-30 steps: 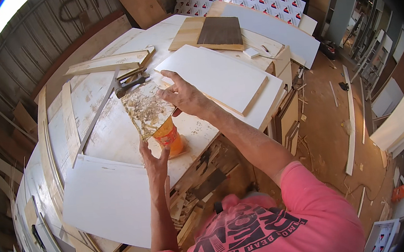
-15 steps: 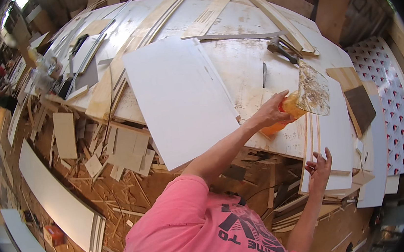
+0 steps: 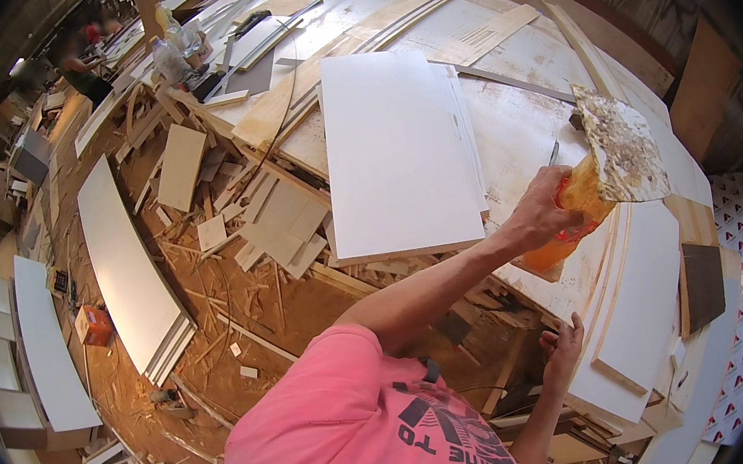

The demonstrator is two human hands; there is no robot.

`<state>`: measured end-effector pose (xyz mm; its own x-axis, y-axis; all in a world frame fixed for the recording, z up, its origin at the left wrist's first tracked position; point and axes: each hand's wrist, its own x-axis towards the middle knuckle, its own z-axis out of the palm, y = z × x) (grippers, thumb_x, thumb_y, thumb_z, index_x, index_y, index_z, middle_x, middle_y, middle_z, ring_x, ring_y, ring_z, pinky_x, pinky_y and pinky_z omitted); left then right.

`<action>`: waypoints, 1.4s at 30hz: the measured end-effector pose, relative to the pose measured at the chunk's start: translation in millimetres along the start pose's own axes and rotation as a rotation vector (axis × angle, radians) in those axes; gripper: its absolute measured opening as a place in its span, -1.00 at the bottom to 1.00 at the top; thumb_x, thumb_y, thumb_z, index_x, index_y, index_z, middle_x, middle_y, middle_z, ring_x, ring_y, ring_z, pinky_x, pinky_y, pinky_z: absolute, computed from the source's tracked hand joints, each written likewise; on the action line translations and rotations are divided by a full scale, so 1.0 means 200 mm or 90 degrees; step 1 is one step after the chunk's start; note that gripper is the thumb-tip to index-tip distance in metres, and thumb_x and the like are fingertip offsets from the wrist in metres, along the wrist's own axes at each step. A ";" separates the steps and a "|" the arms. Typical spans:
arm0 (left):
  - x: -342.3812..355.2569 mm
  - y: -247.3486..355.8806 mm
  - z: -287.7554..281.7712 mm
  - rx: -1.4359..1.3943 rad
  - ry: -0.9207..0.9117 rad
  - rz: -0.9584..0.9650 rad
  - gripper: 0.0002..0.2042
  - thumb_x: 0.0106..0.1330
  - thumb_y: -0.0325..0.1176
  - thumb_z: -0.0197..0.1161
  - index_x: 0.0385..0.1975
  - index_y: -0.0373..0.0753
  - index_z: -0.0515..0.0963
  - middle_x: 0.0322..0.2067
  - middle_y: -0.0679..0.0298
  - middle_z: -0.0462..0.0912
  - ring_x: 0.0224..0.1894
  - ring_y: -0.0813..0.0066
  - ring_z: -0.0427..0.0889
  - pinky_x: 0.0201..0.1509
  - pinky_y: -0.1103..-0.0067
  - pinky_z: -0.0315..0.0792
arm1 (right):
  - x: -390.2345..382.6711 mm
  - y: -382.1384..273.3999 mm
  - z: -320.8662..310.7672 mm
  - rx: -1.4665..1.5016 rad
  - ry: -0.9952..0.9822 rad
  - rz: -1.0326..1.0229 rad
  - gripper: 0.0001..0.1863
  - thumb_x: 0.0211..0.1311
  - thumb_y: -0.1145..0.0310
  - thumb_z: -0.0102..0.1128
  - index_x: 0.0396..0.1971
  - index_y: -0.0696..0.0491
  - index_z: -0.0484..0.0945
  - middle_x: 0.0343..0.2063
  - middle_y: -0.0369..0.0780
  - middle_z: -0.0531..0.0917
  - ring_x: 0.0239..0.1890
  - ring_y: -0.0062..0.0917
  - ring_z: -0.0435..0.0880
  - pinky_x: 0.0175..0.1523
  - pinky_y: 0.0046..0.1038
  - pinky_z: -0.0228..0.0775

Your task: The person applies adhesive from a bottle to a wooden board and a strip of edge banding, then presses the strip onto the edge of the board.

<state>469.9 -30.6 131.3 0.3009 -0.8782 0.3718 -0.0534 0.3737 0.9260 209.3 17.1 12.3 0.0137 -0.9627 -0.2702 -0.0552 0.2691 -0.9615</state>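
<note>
In left hand [image 3: 539,209], translucent orange container [image 3: 548,256]

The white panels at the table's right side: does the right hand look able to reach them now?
Probably yes: the right hand looks empty and is close to the near edge of the white panels, with nothing visible in between.

Plast. tub [image 3: 551,255], v. rough slab [image 3: 625,149]

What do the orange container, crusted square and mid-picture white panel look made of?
Orange container: likely plastic, glossy; looks translucent. Crusted square: unclear, maybe wood or plastic; rough, mottled residue hides it. White panel: probably wood-based board, smooth white face; brownish edge shows.
</note>
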 end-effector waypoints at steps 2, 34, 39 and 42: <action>0.01 0.17 -0.14 -0.038 0.020 -0.016 -0.39 0.04 -0.32 0.38 0.08 -0.34 0.29 -0.10 0.14 0.42 -0.02 0.38 0.44 0.06 0.50 0.37 | 0.04 0.05 0.02 -0.024 -0.019 -0.008 -0.50 0.35 0.28 0.00 0.25 0.00 0.20 -0.18 -0.22 0.51 -0.45 -0.64 0.55 -0.33 -0.56 0.46; 0.74 -0.28 -4.07 0.261 0.559 0.142 -0.42 0.02 -0.26 0.46 0.02 -0.37 0.41 -0.10 0.05 0.47 -0.06 0.24 0.51 0.08 0.43 0.41 | -0.97 0.83 0.75 -0.376 0.222 0.391 -0.52 0.25 0.41 -0.06 0.19 0.08 0.21 -0.28 -0.10 0.50 -0.62 -0.51 0.54 -0.60 -0.50 0.47; 0.78 -0.39 -4.06 0.220 0.491 0.136 -0.51 0.09 -0.36 0.41 -0.01 -0.42 0.41 -0.17 0.15 0.60 -0.16 0.41 0.59 -0.03 0.57 0.46 | -0.94 0.52 1.07 -0.354 0.147 0.268 -0.49 0.25 0.40 -0.01 0.21 0.11 0.21 -0.33 -0.18 0.49 -0.56 -0.55 0.57 -0.56 -0.51 0.48; 0.75 -0.49 -4.11 0.261 0.393 0.057 -0.50 0.20 -0.22 0.33 0.07 -0.35 0.38 -0.08 0.20 0.51 -0.07 0.44 0.50 0.04 0.55 0.36 | -0.91 0.49 1.15 -0.367 0.151 0.253 -0.46 0.25 0.39 0.01 0.23 0.13 0.20 -0.36 -0.19 0.48 -0.51 -0.52 0.59 -0.52 -0.50 0.49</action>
<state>1302.4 46.9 42.3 0.7523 -0.4775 0.4540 -0.4174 0.1878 0.8891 431.9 224.6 -43.6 -0.3286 -0.7938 -0.5117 -0.5275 0.6037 -0.5977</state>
